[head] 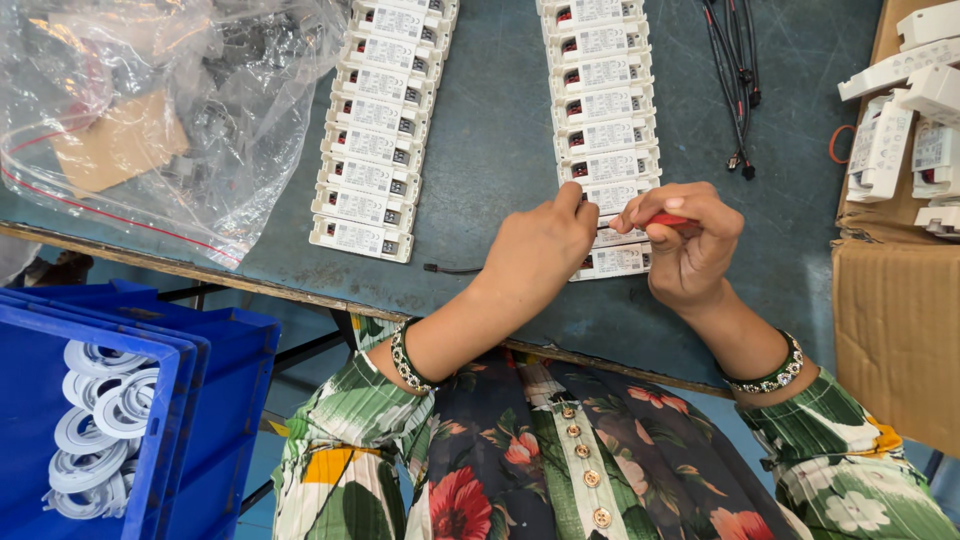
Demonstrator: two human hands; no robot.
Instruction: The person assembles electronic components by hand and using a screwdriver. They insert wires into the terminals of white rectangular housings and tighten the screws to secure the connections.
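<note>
1. Two hands meet over one white driver box [618,262], the nearest one in the right-hand row of boxes [603,100] on the worktop [490,150].
2. Right hand [690,250]: its fingers [650,205] are closed around a red-handled screwdriver [672,221]. The tool lies nearly level, its long axis running left from the fingers toward the left hand; the tip is hidden between the two hands.
3. Left hand [540,250]: curled, fingers [572,200] pressed down at the box's left end, just beside the tool's tip. Whether they pinch anything I cannot tell.
4. Driver box: directly below both sets of fingers, its long axis across the row, roughly in line with the screwdriver. Both hands are equally close; the left touches it, the right reaches it only through the tool.
5. Thin black wire [455,268]: on the worktop just left of the left wrist, its far end hidden under the hand.
6. Left row of boxes [385,120]: well apart, to the left of the left fingers.
</note>
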